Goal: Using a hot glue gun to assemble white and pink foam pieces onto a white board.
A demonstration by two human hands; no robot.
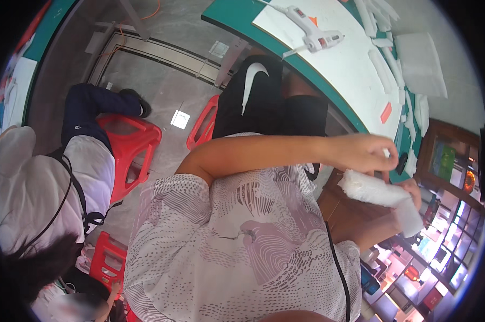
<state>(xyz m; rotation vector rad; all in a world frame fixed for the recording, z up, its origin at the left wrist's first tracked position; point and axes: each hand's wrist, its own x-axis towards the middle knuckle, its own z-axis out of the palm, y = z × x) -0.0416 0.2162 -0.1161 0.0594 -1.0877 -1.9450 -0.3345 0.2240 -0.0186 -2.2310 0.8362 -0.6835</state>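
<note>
White roll held beside the table's near edge

The left forearm crosses the chest rightward; the left hand [365, 153] curls its fingers just above the white roll [372, 190], and whether they pinch anything I cannot tell. The right hand [413, 190], partly hidden, closes around the roll's right end. Its long axis runs left to right, slanting slightly, off the table [328, 88] near its right end.

At one o'clock, a glue gun [313, 35] is lying on a sheet [352, 75], which is lying on the tabletop [229, 19]. At three o'clock, the right hand [413, 193] is holding a foam roll [368, 189], and the left hand [360, 153] is hanging on its twelve o'clock side. At nine o'clock, a person [89, 166] is sitting on a stool [131, 127].
</note>
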